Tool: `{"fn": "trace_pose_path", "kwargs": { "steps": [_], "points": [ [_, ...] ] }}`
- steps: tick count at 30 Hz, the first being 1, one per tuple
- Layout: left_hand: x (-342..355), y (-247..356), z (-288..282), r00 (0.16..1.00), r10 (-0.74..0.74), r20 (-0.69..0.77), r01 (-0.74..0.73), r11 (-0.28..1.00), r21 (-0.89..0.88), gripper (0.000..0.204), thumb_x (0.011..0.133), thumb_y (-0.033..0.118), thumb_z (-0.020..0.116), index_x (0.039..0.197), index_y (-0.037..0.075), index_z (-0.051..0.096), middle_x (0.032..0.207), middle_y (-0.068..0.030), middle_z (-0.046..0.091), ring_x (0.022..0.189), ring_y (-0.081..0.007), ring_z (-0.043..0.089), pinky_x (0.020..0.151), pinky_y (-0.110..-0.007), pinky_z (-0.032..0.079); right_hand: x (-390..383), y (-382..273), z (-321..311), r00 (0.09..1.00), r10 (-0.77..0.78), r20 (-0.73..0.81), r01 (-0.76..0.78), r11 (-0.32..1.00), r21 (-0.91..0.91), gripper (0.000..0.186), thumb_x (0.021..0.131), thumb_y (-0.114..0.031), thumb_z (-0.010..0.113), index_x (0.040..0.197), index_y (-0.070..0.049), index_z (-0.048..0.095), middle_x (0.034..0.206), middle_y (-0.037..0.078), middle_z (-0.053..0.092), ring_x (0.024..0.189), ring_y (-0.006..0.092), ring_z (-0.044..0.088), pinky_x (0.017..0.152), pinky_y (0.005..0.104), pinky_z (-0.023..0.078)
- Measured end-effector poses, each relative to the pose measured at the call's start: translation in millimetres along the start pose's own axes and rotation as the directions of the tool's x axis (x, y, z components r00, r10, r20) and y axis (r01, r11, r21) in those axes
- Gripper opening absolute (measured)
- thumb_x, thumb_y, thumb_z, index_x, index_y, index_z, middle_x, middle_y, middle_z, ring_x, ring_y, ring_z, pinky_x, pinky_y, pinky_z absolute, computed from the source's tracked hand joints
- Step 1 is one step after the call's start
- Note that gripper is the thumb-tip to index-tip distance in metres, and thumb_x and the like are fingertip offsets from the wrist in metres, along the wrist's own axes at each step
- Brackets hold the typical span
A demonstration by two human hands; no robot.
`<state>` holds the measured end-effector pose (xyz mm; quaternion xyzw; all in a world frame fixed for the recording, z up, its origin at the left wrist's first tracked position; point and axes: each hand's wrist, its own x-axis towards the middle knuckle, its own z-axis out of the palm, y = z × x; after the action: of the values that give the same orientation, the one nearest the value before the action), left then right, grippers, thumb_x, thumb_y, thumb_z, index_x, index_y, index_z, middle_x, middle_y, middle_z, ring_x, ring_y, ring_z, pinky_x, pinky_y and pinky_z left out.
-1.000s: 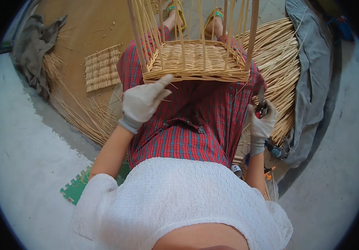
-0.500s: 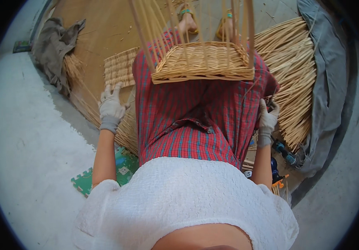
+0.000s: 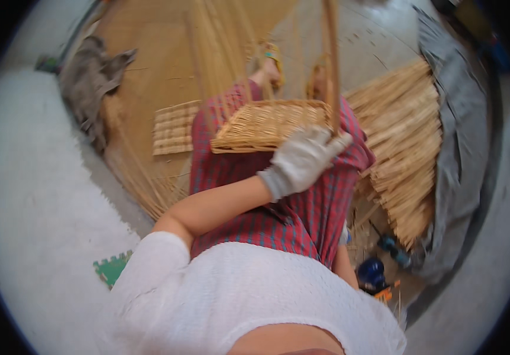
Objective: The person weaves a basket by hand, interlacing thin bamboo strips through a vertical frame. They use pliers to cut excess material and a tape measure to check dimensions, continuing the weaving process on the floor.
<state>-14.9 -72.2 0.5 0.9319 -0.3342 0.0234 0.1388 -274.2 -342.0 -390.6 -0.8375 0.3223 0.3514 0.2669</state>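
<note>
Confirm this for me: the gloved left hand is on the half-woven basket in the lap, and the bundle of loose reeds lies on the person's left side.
The side is wrong. In the head view the gloved left hand is on the half-woven basket, but the bundle of loose reeds lies on the person's right side.

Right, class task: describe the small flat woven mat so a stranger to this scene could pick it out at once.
Start at the person's red plaid lap, where the gloved left hand touches a half-made wicker basket. Look to the left of that basket, on the brown floor covering. The woven mat lies flat there: a small square lattice panel, unlike the loose reed bundles on the right.
</note>
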Motion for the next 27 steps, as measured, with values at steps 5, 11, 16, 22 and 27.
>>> {"fn": "trace_pose_path", "kwargs": {
  "steps": [5, 11, 16, 22, 27],
  "points": [
    [-0.7, -6.8, 31.3, 0.995, -0.096, -0.031, 0.097, 0.995, 0.028, 0.052, 0.096, 0.030, 0.067, 0.146, 0.018, 0.056, 0.104, -0.0090, 0.066, 0.091, -0.0261, 0.069, 0.071, -0.038, 0.056, -1.1, 65.8, 30.0, 0.985, 0.162, 0.051, -0.164, 0.986, 0.030, 0.051, 0.095, -0.047, 0.059, 0.136, -0.017, 0.060, 0.130, 0.022, 0.069, 0.123, 0.0452, 0.064, 0.097, 0.0531, 0.054],
    [-0.8, -30.1, -16.7, 0.971, -0.193, -0.141, 0.196, 0.981, 0.010, 0.036, 0.099, 0.028, 0.066, 0.133, 0.017, 0.063, 0.095, -0.0116, 0.071, 0.084, -0.0301, 0.072, 0.071, -0.043, 0.057, -9.2, 9.0, -36.2, 0.994, 0.048, -0.097, -0.042, 0.997, 0.057, 0.058, 0.090, -0.053, 0.065, 0.128, -0.010, 0.067, 0.118, 0.024, 0.073, 0.114, 0.0439, 0.069, 0.098, 0.0489, 0.054],
    [-56.0, -72.6, -87.7, 0.884, -0.361, -0.297, 0.269, 0.912, -0.309, 0.053, 0.087, -0.002, 0.075, 0.137, 0.008, 0.062, 0.125, -0.0178, 0.072, 0.113, -0.0311, 0.073, 0.097, -0.039, 0.057, -81.9, -137.5, -192.9, 0.823, -0.218, -0.524, 0.433, 0.838, 0.332, 0.043, 0.098, -0.033, 0.068, 0.127, -0.001, 0.068, 0.120, 0.018, 0.073, 0.110, 0.0289, 0.070, 0.099, 0.0393, 0.052],
    [-152.6, -48.3, -109.4, 0.817, -0.323, -0.478, 0.136, 0.913, -0.384, 0.040, 0.088, 0.002, 0.074, 0.126, 0.009, 0.067, 0.114, -0.0149, 0.072, 0.105, -0.0362, 0.071, 0.094, -0.046, 0.054, -138.8, -297.0, -253.6, 0.641, -0.471, -0.606, 0.750, 0.217, 0.625, 0.045, 0.108, -0.030, 0.061, 0.139, 0.003, 0.061, 0.126, 0.012, 0.068, 0.118, 0.0212, 0.064, 0.103, 0.0355, 0.052],
    [-219.4, -28.4, -91.1, 0.867, -0.052, -0.496, -0.099, 0.957, -0.273, 0.036, 0.086, 0.007, 0.078, 0.120, 0.014, 0.068, 0.119, -0.0099, 0.068, 0.118, -0.0361, 0.066, 0.107, -0.054, 0.049, -141.9, -297.4, -221.9, 0.745, -0.585, -0.321, 0.486, 0.146, 0.862, 0.049, 0.107, -0.042, 0.062, 0.124, 0.003, 0.070, 0.110, 0.004, 0.070, 0.100, 0.0133, 0.063, 0.090, 0.0283, 0.050]
  ]
}}
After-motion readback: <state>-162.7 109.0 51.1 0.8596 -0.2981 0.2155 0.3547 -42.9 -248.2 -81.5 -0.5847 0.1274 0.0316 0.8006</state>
